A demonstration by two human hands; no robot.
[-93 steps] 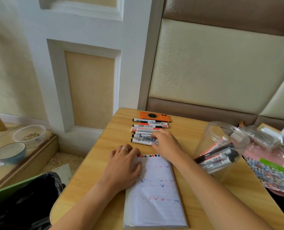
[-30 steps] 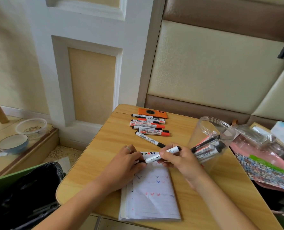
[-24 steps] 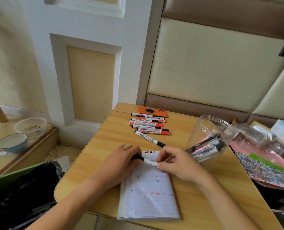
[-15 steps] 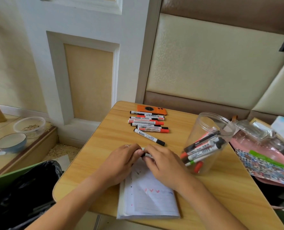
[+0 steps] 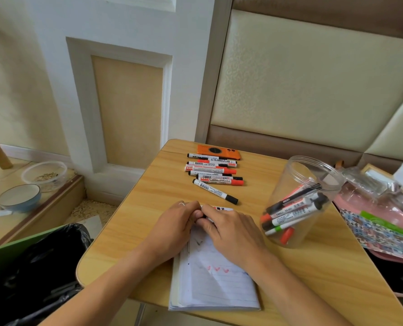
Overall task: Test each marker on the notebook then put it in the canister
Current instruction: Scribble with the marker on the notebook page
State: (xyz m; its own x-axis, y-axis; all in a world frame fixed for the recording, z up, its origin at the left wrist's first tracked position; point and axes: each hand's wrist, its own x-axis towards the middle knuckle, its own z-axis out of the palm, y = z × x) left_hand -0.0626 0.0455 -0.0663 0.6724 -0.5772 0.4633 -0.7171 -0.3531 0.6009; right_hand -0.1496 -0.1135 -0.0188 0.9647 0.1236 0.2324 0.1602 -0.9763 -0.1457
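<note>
An open lined notebook [image 5: 215, 287] with red and blue tick marks lies at the table's near edge. My left hand [image 5: 172, 228] and my right hand [image 5: 231, 231] meet over its top end, both curled round a black-capped marker [image 5: 205, 216] that is almost wholly hidden between them. A single black-capped marker [image 5: 215, 191] lies loose just beyond my hands. Further back, several markers [image 5: 213, 171] with red and black caps lie in a row. The clear plastic canister [image 5: 299, 203] stands to the right and holds several markers.
An orange phone [image 5: 218, 151] lies behind the marker row. Pink bags and patterned paper [image 5: 379, 217] crowd the table's right side. Left of the table a black-lined bin [image 5: 38, 267] stands on the floor, with a blue bowl [image 5: 19, 197] and a clear tub [image 5: 45, 175] on a step.
My right hand took a marker from the row and brought it over the notebook. The hands then closed together around it, hiding the marker that showed between them a second ago.
</note>
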